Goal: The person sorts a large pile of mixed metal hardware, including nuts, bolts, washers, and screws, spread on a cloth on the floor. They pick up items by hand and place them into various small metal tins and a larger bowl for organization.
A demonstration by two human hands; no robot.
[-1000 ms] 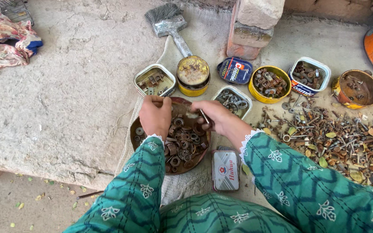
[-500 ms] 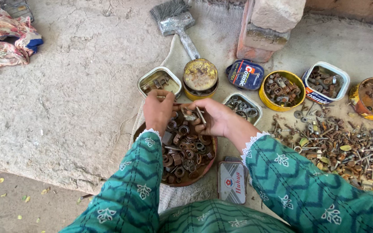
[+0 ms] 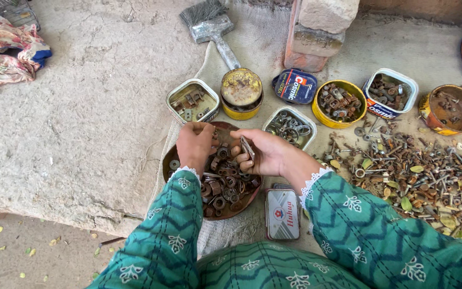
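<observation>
A round brown dish (image 3: 170,170) full of rusty nuts and washers (image 3: 225,187) sits in front of me. My left hand (image 3: 196,145) rests over its far left rim, fingers curled among the pieces. My right hand (image 3: 260,152) hovers over the far right side and pinches a small flat metal piece (image 3: 246,148) between thumb and fingers. What the left hand grips is hidden under its fingers. Both arms wear green patterned sleeves.
Behind the dish stand a square tin of parts (image 3: 192,100), a closed yellow tin (image 3: 241,92), several more tins of hardware (image 3: 339,103) and a brush (image 3: 212,25). A heap of loose screws and bolts (image 3: 418,174) lies right. A flat red-and-white tin (image 3: 282,214) lies near. Bricks (image 3: 316,32) stand behind.
The view has shifted closer. Both hands stay over the dish; my right hand has drawn in and turned slightly, with the metal piece in its fingers.
</observation>
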